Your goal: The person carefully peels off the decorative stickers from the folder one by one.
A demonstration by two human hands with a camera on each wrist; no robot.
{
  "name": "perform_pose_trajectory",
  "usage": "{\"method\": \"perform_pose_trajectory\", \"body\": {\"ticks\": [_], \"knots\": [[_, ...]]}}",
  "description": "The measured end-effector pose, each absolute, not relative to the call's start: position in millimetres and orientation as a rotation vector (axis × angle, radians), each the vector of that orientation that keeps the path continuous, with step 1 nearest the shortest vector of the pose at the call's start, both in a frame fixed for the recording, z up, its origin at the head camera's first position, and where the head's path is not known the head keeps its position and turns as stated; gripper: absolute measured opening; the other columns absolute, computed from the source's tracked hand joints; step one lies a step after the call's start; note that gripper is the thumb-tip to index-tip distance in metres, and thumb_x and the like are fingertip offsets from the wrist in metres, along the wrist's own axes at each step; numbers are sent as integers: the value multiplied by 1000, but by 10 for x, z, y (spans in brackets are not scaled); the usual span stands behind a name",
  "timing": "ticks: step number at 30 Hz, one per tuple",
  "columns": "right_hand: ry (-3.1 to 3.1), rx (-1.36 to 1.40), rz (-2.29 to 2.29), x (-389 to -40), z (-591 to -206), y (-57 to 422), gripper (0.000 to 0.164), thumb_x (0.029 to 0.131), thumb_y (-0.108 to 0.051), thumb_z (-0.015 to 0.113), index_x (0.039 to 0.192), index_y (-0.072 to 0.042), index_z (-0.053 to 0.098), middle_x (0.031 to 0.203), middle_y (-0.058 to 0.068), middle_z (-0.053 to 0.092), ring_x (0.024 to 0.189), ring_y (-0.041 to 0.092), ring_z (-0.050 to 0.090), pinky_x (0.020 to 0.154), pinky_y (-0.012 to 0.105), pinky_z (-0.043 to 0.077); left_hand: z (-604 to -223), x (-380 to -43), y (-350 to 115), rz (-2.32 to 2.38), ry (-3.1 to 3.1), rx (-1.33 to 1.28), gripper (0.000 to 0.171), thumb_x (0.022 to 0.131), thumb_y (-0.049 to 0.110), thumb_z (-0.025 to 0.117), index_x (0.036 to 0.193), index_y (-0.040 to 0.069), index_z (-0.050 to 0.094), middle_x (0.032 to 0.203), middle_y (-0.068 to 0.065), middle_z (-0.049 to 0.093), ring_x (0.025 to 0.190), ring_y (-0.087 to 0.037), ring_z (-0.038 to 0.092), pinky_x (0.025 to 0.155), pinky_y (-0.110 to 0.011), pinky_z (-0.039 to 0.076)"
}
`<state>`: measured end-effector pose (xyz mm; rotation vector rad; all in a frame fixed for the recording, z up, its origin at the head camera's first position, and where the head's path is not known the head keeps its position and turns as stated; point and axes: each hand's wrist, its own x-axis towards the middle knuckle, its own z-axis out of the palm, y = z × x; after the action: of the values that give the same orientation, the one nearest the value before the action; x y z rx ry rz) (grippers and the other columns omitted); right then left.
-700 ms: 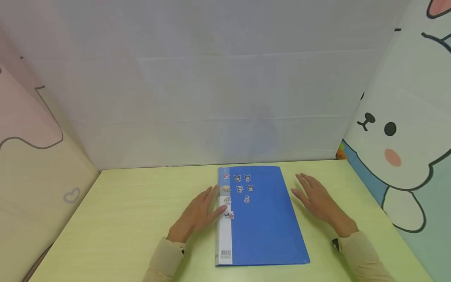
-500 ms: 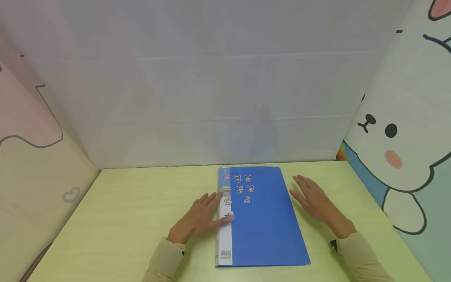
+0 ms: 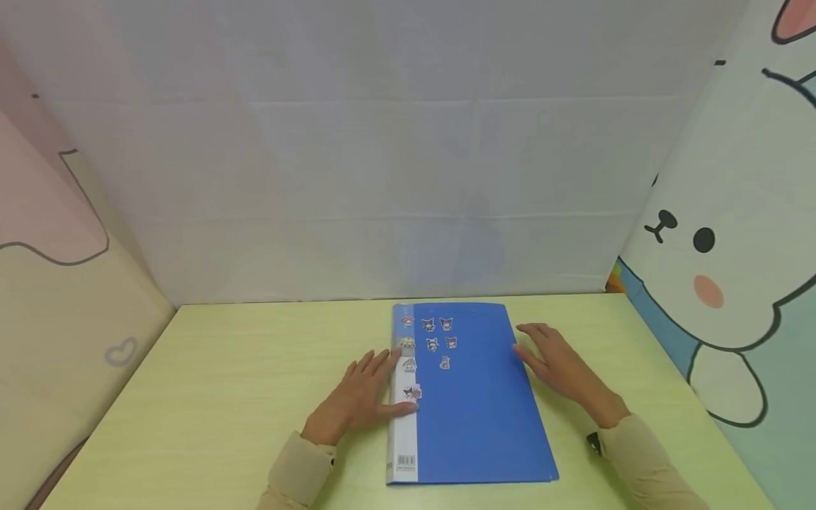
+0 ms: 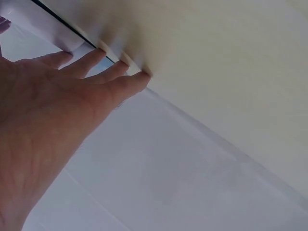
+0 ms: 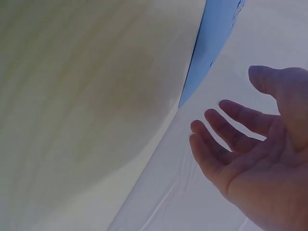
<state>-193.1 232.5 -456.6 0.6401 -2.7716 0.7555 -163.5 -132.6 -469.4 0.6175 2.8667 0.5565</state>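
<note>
A closed blue folder [image 3: 484,404] lies flat on the table, with a white strip and barcode down its left side and several small cartoon stickers [image 3: 446,324] on the cover. My left hand [image 3: 362,397] rests at its spine, thumb stretched over the white strip and the other fingers spread along the left edge. In the left wrist view those fingertips [image 4: 144,79] touch down beside the spine. My right hand [image 3: 564,365] is at the folder's right edge, fingers loosely extended and holding nothing; in the right wrist view the folder [image 5: 207,48] shows beyond it.
The pale yellow table [image 3: 223,382] ends at a white cloth wall [image 3: 319,177] behind the folder. Printed cloth stands on both sides, with a cartoon rabbit [image 3: 714,212] on the right.
My left hand has shifted onto the folder's spine, its thumb now further over the white strip. My right hand has moved left, up to the folder's right edge. The folder stays closed.
</note>
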Motion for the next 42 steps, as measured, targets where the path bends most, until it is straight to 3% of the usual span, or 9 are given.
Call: {"method": "perform_pose_trajectory", "body": {"ticks": [9, 23, 42], "knots": [[-2685, 696, 772, -2019, -4579, 2173, 32, 92, -14, 63, 116, 6, 59, 108, 17, 60, 99, 32, 58, 84, 48, 47, -4696, -1617, -1291, 566, 2888, 648, 100, 78, 73, 53, 152, 17, 17, 152, -17, 26, 139, -43, 18, 109, -60, 16], [-2658, 775, 757, -2128, -4554, 1991, 29, 87, -8, 67, 110, 7, 61, 102, 17, 64, 95, 31, 61, 83, 46, 49, -4720, -1624, -1279, 515, 2902, 649, 101, 78, 75, 50, 153, 17, 15, 153, -16, 25, 139, -42, 17, 109, -59, 16], [-2672, 857, 845, -2251, -4556, 1683, 27, 83, -6, 71, 106, 4, 62, 99, 13, 64, 87, 25, 62, 76, 39, 52, -4690, -1603, -1291, 542, 2909, 651, 100, 78, 71, 56, 152, 16, 18, 151, -18, 29, 138, -44, 20, 108, -60, 19]]}}
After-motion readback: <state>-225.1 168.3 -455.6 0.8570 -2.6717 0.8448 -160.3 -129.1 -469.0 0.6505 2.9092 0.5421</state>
